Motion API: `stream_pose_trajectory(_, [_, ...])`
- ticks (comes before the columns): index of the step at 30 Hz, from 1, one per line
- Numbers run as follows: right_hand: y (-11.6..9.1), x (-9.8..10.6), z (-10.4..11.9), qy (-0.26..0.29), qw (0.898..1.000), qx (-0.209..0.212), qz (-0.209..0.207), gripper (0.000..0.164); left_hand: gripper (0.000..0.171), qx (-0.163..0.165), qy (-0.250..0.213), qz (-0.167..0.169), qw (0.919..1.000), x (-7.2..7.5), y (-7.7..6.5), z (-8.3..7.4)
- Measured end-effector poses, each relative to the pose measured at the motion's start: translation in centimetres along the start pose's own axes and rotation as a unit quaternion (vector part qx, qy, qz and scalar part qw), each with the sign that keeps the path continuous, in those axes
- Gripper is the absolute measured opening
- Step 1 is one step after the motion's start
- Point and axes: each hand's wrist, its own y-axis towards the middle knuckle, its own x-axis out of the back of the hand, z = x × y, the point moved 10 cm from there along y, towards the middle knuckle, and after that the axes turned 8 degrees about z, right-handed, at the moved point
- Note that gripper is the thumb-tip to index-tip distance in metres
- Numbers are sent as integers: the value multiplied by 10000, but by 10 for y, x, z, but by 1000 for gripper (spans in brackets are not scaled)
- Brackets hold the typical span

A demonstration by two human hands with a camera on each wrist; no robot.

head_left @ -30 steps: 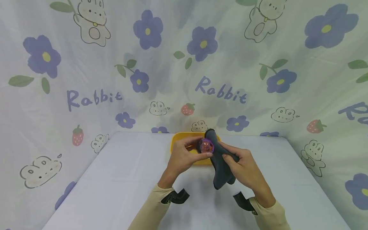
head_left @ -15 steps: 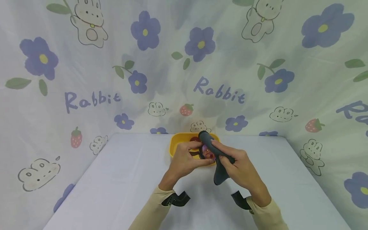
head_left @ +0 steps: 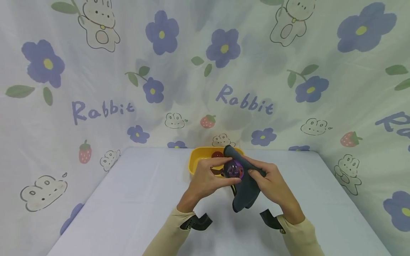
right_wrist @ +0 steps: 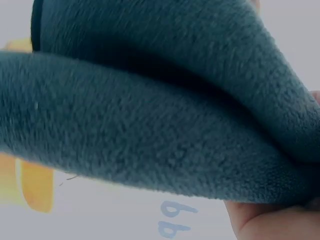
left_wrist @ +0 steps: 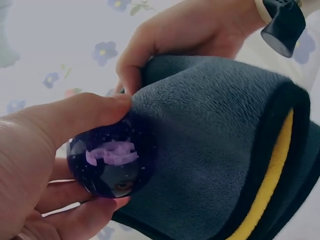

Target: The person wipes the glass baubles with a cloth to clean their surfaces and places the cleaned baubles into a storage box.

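My left hand (head_left: 205, 177) holds a see-through purple ball (head_left: 233, 169) between its thumb and fingers, over the near side of a yellow tray (head_left: 193, 160). A pale purple shape and tiny bubbles show inside the ball in the left wrist view. My right hand (head_left: 275, 185) grips a blue-grey fleecy cloth (head_left: 248, 188) with dark edging, bunched and folded, its lower part hanging down. The cloth lies against the ball's right side. Its yellow underside (left_wrist: 267, 185) shows along one edge in the left wrist view. In the right wrist view, folds of cloth hide most of the right hand.
Inside the tray lies a dark red ball (head_left: 217, 154), with a dark brown piece (head_left: 217, 171) near my left fingers. The tray stands at the back of a white-covered table (head_left: 144, 192). Behind it hangs a curtain (head_left: 182, 71) printed with flowers and rabbits.
The cloth swept left over the ball, then drew back right and uncovered it. The ball has turned in my left fingers, showing purple instead of orange-red. Both hands stay close together.
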Motion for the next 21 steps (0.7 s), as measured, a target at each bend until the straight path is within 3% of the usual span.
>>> stream_pose_trajectory(8, [3, -4, -8, 307, 9991, -302, 17, 44, 50, 15, -282, -391, 9988, 12, 0, 4])
stream_pose_trajectory(13, [4, -9, -5, 122, 9993, -354, 34, 44, 52, 261, -659, -607, 9956, 17, -1, 14])
stream_pose_trajectory(21, [-2, -8, 5, -289, 9987, -421, -49, 44, 66, 508, -706, -534, 9948, 19, 1, 18])
